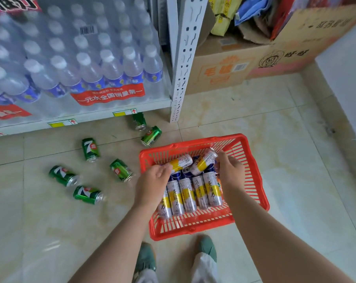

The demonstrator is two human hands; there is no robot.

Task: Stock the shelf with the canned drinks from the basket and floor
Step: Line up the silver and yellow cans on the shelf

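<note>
A red plastic basket [252, 176] stands on the tiled floor and holds several tall white-and-yellow cans [199, 192] lying side by side. My left hand [152, 185] grips one white-and-yellow can [182, 162] at the basket's left side. My right hand [230, 170] grips another such can [203, 161], tilted above the pile. Several green cans lie scattered on the floor to the left, among them one [90, 149] near the shelf and one [87, 194] closest to me. The white shelf [120, 114] rises at the left.
Shrink-wrapped packs of water bottles [81, 64] fill the bottom shelf. A white perforated upright [183, 64] ends the shelf. Cardboard boxes [244, 62] stand behind the basket. My feet in green shoes [145, 258] are just in front of the basket. A white wall edge [344, 82] runs on the right.
</note>
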